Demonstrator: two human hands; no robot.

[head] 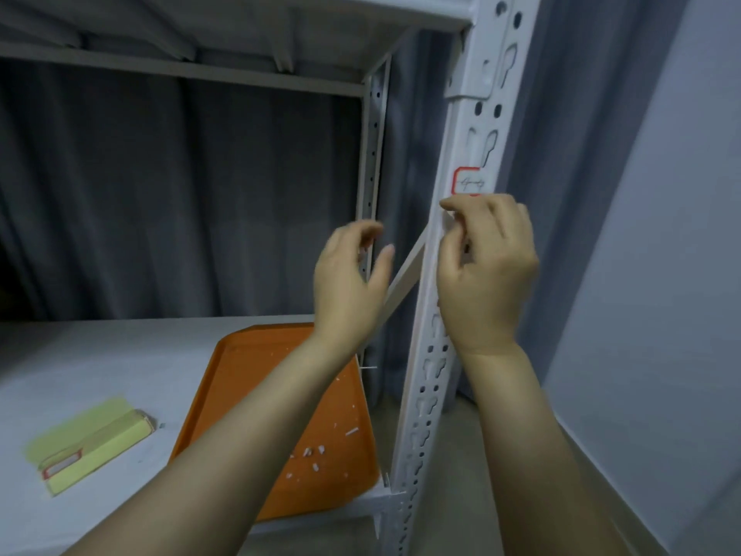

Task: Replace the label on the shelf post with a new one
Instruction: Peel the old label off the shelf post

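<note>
While the red-bordered label (pixel 468 181) remains stuck on the shelf post (pixel 449 274), just above the right hand (pixel 487 266), it could be torn into fragments if picked at too sharply. The right hand's fingertips (pixel 451 204) are bunched against the post; whether anything is pinched cannot be told. The left hand (pixel 351 282) is held loosely spread, empty, beside the post.

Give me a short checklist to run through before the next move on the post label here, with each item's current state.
1. Red-bordered label on the shelf post: in place, ok.
2. Right hand at the post just below the label: ok.
3. Right grip pinching something: cannot tell.
4. Left hand free, fingers open: ok.
5. Orange tray below, holding white scraps: ok.
6. Label pad on the shelf: ok.
</note>
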